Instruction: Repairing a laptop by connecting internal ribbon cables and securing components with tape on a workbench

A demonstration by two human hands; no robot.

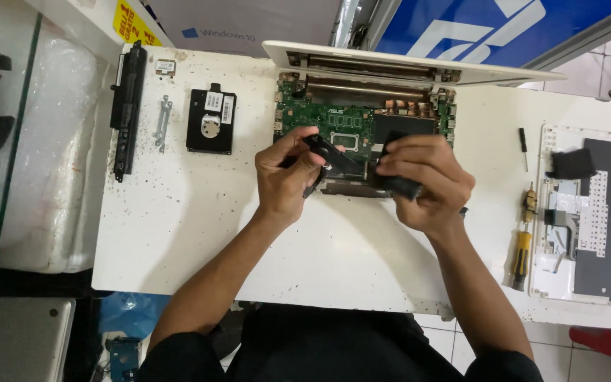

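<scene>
An opened laptop base with a green circuit board lies at the far middle of the white table. My left hand grips one end of a black flat part, lifted just above the board's near edge. My right hand is closed on a black block-shaped piece at the other end. Both hands sit close together over the front of the laptop. How the two black pieces join is hidden by my fingers.
A long black battery bar, a metal bracket and a black hard drive lie at the left. A small screwdriver, a yellow-handled screwdriver and the removed keyboard cover lie at the right.
</scene>
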